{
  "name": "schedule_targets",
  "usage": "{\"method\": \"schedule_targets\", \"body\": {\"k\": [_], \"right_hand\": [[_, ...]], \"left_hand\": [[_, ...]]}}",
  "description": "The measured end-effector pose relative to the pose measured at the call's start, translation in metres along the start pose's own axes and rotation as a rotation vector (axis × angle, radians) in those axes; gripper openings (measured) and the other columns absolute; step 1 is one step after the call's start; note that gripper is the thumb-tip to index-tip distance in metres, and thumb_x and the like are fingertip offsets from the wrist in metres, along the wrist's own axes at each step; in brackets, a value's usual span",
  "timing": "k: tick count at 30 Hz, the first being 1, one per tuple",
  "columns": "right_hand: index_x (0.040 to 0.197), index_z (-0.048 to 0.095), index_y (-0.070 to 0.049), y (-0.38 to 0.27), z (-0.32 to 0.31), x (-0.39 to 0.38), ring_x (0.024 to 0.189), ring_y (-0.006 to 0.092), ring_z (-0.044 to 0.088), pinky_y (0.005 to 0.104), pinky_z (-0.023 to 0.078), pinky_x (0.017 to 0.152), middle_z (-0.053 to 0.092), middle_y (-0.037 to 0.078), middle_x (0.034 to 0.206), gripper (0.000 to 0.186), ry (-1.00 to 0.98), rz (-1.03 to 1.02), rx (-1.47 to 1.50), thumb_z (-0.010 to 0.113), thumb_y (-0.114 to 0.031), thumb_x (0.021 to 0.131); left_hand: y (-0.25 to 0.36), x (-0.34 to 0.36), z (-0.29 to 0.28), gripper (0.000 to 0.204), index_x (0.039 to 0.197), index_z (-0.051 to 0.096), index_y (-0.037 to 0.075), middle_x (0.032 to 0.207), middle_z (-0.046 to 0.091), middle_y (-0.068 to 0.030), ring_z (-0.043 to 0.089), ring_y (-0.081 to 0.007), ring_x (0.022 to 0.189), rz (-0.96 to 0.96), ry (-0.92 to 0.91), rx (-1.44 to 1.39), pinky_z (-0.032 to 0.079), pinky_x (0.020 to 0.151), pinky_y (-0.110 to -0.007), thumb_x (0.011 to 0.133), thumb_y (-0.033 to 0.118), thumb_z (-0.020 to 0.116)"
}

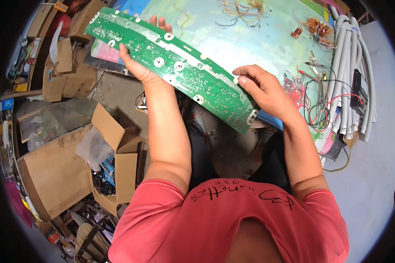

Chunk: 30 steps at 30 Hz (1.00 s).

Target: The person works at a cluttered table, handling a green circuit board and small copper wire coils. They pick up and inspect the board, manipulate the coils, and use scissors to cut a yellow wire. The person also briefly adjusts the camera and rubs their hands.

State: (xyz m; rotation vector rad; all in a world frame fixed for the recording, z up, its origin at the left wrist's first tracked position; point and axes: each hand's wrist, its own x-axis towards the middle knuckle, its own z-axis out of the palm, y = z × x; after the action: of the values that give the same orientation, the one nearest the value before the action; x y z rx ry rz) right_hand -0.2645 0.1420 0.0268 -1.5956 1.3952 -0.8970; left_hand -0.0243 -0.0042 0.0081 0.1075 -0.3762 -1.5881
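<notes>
Nearest to us is the red shirt [224, 219] with dark lettering across its chest, and past its hem we see dark-clad legs [272, 162]. Two bare forearms reach forward from the sleeves to a long green circuit board [188, 72], held up aslant in front of the body, its left end farther away than its right, overlapping the near edge of the table in our view. The left hand [140, 72] is partly closed around the board from below, the thumb at the near edge and fingertips showing beyond the far edge. The right hand [267, 90] is half curled at the board's right part, thumb and forefinger slightly parted by the far edge; we cannot tell whether it grips the board or only rests against it. Down to the left we find an open cardboard box [126, 175] with a clear plastic bag [92, 147] at its mouth. Beyond the board spreads the pale, coloured tabletop [202, 24]. On its right side we see red wires [294, 90], a black block [357, 85] and a bundle of grey tubes [344, 65]; farther off lie a copper-coloured tangle [318, 27] and, near the far edge, a loose heap of thin wires [245, 9].
</notes>
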Motion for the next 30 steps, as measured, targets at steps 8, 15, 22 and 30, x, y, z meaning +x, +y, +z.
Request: {"method": "schedule_targets", "body": {"k": [8,15,22,30], "right_hand": [[0.136,0.036,-0.001,-0.024,0.004,-0.009,0.110,0.0417,0.051,0.0416,0.042,0.096,0.041,0.024,0.123,0.075,-0.145,-0.045,-0.155,0.071,-0.033,0.078],[0.138,0.030,0.001,-0.011,0.014,-0.016,0.103,0.0446,0.054,0.0449,0.046,0.090,0.040,0.025,0.124,0.089,-0.167,-0.087,-0.175,0.074,-0.040,0.073],[0.140,0.027,0.001,-0.027,0.003,-0.018,0.107,0.0443,0.051,0.0440,0.043,0.093,0.033,0.025,0.130,0.091,-0.279,0.045,-0.192,0.072,-0.041,0.073],[0.137,0.036,0.001,-0.009,-0.009,-0.012,0.113,0.0401,0.047,0.0398,0.039,0.099,0.038,0.024,0.126,0.081,-0.206,-0.060,0.001,0.071,-0.037,0.074]], "left_hand": [[0.013,-0.007,0.011,0.078,0.140,0.030,0.001,0.134,0.041,-0.0281,0.045,-0.0407,0.120,0.040,0.200,0.228,0.035,0.104,-0.052,0.081,0.047,0.054],[0.019,-0.006,0.010,0.080,0.138,0.027,-0.006,0.134,0.041,-0.0274,0.046,-0.0384,0.118,0.034,0.394,0.377,0.038,0.101,-0.049,0.085,0.052,0.044],[0.013,-0.006,0.007,0.084,0.135,0.029,-0.012,0.135,0.038,-0.0261,0.044,-0.0382,0.119,-0.004,0.555,0.350,0.038,0.101,-0.047,0.085,0.053,0.048],[0.010,-0.013,0.035,0.070,0.137,0.035,-0.002,0.137,0.037,-0.0275,0.043,-0.0385,0.122,0.027,0.274,0.187,0.038,0.102,-0.053,0.091,0.047,0.055]]}}
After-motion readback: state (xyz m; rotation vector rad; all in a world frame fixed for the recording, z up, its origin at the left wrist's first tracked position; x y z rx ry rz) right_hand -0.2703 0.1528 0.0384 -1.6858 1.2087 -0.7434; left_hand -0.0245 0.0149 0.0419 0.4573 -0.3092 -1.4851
